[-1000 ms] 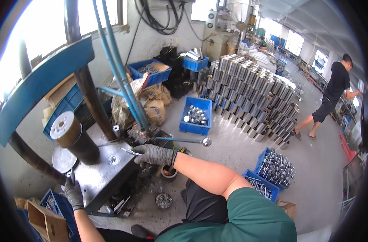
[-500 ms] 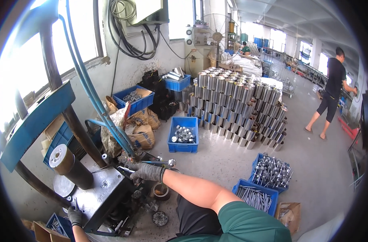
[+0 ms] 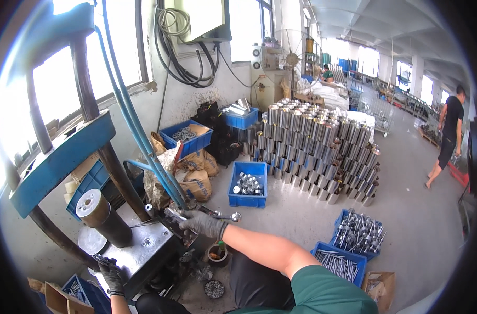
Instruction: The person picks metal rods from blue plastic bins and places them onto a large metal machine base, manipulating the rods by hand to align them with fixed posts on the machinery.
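My left hand (image 3: 111, 276), in a dark grey glove, is at the near left corner of the press's steel table (image 3: 149, 250). Its fingers are closed round a small metal part (image 3: 99, 259) whose shape is partly hidden. My right hand (image 3: 204, 224), gloved alike, reaches to the table's far right corner beside the ball-ended lever (image 3: 234, 216). A shiny metal part (image 3: 174, 214) is at its fingertips, in its grip. Between the hands, a dark cylinder with a pale top (image 3: 103, 217) stands on the table.
Blue hoses (image 3: 124, 104) run down behind the table. Blue bins hold metal fittings (image 3: 249, 184), shafts with fittings (image 3: 358, 233) and rods (image 3: 339, 266). Stacked steel cylinders (image 3: 314, 152) stand beyond. A small pot (image 3: 217, 255) sits below my right arm. A person (image 3: 451, 133) is at far right.
The view has shifted, so the scene sits further right and lower. My left hand has lifted its metal part at the table corner. The person at right has turned and stepped away.
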Motion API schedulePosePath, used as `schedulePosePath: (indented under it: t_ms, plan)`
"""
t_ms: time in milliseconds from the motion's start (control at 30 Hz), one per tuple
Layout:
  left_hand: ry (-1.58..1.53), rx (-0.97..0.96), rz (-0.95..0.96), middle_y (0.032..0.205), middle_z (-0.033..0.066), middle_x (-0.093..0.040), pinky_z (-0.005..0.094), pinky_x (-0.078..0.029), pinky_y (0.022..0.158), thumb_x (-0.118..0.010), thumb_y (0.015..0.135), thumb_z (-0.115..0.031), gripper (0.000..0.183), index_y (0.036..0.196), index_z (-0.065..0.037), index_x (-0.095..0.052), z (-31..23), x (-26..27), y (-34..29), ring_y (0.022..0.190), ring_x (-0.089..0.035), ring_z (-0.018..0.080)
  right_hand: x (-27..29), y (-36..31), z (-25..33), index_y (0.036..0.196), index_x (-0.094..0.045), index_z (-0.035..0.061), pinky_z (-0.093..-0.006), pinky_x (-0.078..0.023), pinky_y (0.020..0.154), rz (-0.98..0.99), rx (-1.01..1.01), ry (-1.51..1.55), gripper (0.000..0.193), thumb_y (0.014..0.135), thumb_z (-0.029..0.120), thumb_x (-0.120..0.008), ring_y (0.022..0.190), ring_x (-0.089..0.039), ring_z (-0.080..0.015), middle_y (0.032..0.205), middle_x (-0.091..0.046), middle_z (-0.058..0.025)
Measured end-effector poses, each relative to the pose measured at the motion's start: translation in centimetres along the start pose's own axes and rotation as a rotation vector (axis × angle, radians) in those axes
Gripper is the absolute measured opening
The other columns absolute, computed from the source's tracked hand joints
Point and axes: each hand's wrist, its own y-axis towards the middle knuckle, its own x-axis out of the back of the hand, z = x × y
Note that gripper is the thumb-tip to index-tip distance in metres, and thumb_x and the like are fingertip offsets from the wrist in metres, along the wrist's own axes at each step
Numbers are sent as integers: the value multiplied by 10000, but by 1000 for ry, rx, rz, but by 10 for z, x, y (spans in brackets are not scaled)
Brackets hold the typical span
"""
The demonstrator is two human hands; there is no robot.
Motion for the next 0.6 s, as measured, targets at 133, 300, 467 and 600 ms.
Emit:
schedulePosePath:
  t_ms: [133, 300, 467, 600]
  plan:
    - [32, -31, -114, 1058, 18, -657, 236, -458, 705, -545, 1005, 32, 411, 1383, -127, -515, 17, 9, -9, 886, -589, 106, 9, -2, -41, 1120, -665, 39, -294, -489, 509, 6, -133, -284, 268, 913, 207, -692, 599, -623, -132, 783, -657, -30]
    - [-49, -47, -145, 1075, 9, -667, 263, -521, 755, -613, 1011, -39, 376, 1364, -135, -524, 4, -14, -20, 932, -619, 127, 43, -13, -50, 1150, -672, 46, -303, -494, 520, 60, -368, -452, 290, 895, 184, -690, 589, -612, -142, 808, -643, -20]
    - [-171, 18, -133, 1154, 39, -677, 339, -570, 818, -637, 1016, -93, 399, 1392, -122, -510, -2, -11, -23, 1043, -657, 180, 103, -25, -52, 1264, -709, 100, -422, -531, 884, 284, -343, -1371, 510, 839, 381, -716, 952, -700, -285, 1023, -761, -100]
    - [-199, -22, -100, 1199, 59, -667, 362, -563, 891, -644, 1012, -99, 405, 1396, -102, -516, 6, 0, -14, 1061, -661, 207, 154, -41, -44, 1236, -695, 131, -297, -442, 482, 98, -699, -615, 405, 867, 295, -680, 580, -595, -139, 756, -638, -30]
